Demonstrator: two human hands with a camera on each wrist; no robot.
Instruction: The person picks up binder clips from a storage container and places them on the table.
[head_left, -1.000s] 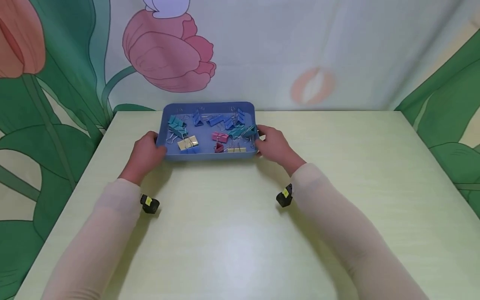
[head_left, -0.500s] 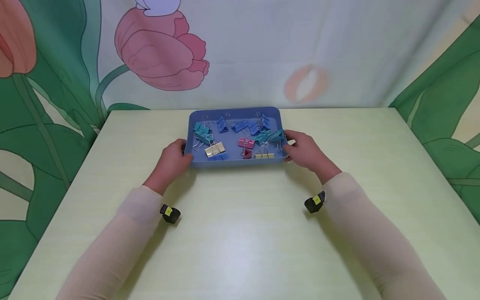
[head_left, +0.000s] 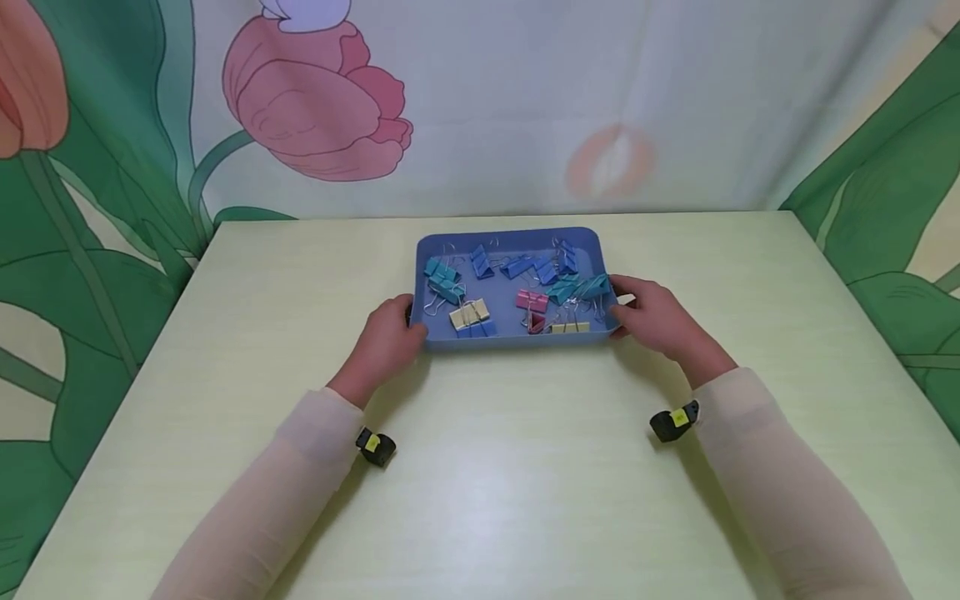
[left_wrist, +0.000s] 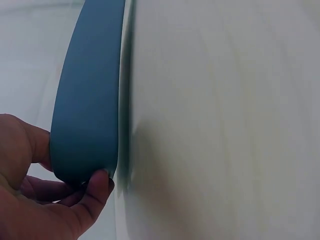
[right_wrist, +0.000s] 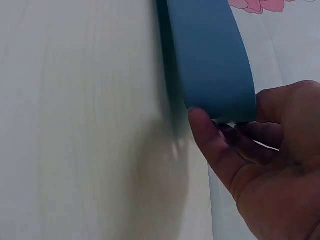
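Note:
A shallow blue tray (head_left: 501,292) is near the middle of the table in the head view. Several binder clips lie in it: teal clips (head_left: 446,283) at the left, blue clips (head_left: 544,269) towards the back, a pink clip (head_left: 532,300) and a gold clip (head_left: 469,313) nearer the front. My left hand (head_left: 382,343) grips the tray's left end, and my right hand (head_left: 658,321) grips its right end. Both wrist views show the tray's wall (left_wrist: 89,95) between fingers and thumb, close to the tabletop; whether it touches is unclear.
The pale table (head_left: 480,467) reaches back to a curtain (head_left: 510,108) printed with flowers and leaves. A small black camera (head_left: 376,447) sits at the left wrist, another black camera (head_left: 673,421) at the right.
Both hands have moved the tray to the right and a little towards me in the head view. The clips still lie inside it, and the grip at both ends is unchanged.

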